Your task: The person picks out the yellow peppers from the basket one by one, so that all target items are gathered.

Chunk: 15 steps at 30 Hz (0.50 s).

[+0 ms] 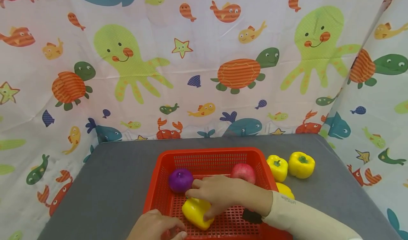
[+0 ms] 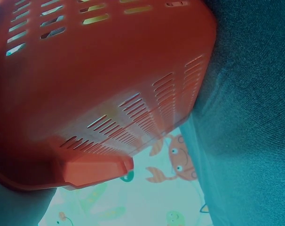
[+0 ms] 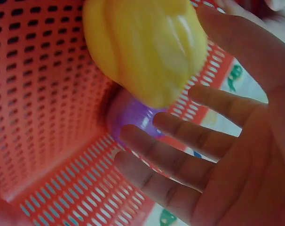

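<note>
A yellow bell pepper (image 1: pixel 197 213) lies in a red plastic basket (image 1: pixel 153 187). My right hand (image 1: pixel 220 194) is over it, thumb near one side. In the right wrist view the fingers (image 3: pixel 180 165) are extended and spread beside the pepper (image 3: pixel 147 47), not wrapped around it. Just behind the pepper sits a round purple vegetable (image 1: pixel 180 180); a red apple (image 1: pixel 243 172) is in the back right of the basket, partly covered by my right wrist. My left hand (image 1: pixel 154 226) grips the basket at its near left rim; the left wrist view shows the basket's outer wall (image 2: pixel 86 70) close up.
Three more yellow bell peppers stand to the right of the basket: one upright (image 1: pixel 301 165), a smaller one (image 1: pixel 277 168) against the rim, and one (image 1: pixel 285 190) partly behind my right forearm. Grey cloth (image 1: pixel 111 190) covers the table. A sea-animal printed curtain (image 1: pixel 197 63) hangs behind.
</note>
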Available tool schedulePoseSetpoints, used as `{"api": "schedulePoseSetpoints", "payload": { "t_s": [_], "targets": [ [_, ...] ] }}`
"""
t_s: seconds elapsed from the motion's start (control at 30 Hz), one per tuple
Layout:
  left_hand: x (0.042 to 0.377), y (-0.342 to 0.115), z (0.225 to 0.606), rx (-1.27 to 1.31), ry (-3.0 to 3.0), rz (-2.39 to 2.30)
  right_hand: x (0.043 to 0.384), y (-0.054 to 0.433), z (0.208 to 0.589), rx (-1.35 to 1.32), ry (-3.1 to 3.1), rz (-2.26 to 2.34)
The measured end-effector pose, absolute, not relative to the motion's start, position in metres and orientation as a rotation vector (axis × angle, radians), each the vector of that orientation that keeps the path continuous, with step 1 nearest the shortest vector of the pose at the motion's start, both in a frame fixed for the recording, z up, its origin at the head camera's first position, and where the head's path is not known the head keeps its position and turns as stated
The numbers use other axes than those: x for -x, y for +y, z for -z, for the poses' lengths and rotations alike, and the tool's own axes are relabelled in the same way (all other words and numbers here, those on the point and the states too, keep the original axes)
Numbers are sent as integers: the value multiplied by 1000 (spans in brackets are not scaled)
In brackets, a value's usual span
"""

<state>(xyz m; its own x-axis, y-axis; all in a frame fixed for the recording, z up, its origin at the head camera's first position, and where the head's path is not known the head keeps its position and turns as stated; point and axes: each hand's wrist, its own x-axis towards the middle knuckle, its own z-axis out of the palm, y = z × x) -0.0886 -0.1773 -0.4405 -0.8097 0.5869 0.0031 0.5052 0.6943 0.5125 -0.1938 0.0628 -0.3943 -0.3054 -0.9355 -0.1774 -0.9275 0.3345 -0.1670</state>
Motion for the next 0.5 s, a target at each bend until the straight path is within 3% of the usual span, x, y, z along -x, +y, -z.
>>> {"api": "schedulePoseSetpoints", "payload": {
  "t_s": [0.5],
  "targets": [
    [89,-179,446,-956,2789,-766,189,48,415,1696,2071,145]
  ]
}}
